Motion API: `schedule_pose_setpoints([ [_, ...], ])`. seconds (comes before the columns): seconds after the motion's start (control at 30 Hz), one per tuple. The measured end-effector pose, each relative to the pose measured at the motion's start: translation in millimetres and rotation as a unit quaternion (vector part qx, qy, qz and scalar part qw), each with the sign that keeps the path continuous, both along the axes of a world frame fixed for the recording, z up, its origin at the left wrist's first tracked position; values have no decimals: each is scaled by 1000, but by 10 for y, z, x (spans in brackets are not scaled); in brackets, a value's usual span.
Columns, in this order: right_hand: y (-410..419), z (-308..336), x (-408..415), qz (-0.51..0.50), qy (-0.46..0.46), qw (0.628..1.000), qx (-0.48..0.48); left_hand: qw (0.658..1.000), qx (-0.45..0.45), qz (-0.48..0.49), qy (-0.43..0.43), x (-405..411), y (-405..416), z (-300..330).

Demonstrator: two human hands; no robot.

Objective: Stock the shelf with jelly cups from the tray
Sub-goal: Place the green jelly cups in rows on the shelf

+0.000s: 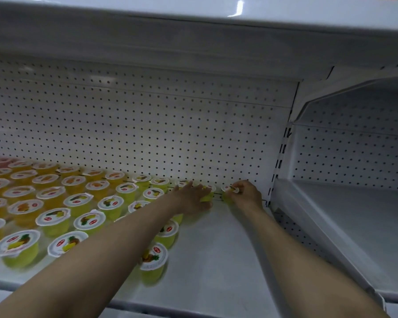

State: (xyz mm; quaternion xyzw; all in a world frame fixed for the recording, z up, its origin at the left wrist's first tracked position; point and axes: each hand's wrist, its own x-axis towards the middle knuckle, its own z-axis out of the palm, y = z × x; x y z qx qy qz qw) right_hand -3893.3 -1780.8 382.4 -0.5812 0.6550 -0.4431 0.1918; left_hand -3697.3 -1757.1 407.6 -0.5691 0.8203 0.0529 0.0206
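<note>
At the shelf's [228, 244] back, against the pegboard [170, 125], each hand, left [193, 198] and right [245, 195], has fingers curled round a yellow cup [226, 196]: probably light, thin-walled, slippery plastic, best gripped gently round the sides under the rim.

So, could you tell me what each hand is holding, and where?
Left hand grips a yellow jelly cup round its body; right hand grips another cup at its lid rim.

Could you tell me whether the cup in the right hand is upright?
Upright: the yellow jelly cup in the right hand shows its white lid on top.
</note>
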Motion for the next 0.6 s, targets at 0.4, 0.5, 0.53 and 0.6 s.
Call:
schedule_pose_setpoints([
  [0.4, 182, 708, 401, 20, 163, 985, -50, 938, -178, 79, 286, 283, 80, 348],
  [0.5, 239, 985, 784, 77, 236, 965, -89, 907, -247, 130, 315, 593, 179, 556],
  [0.53, 259, 1052, 936, 98, 256, 956, -100, 898, -261, 147, 322, 721, 218, 602],
  [0.6, 296, 1160, 1264, 139, 284, 941, -120, 882, -289, 176, 328, 1015, 323, 659],
])
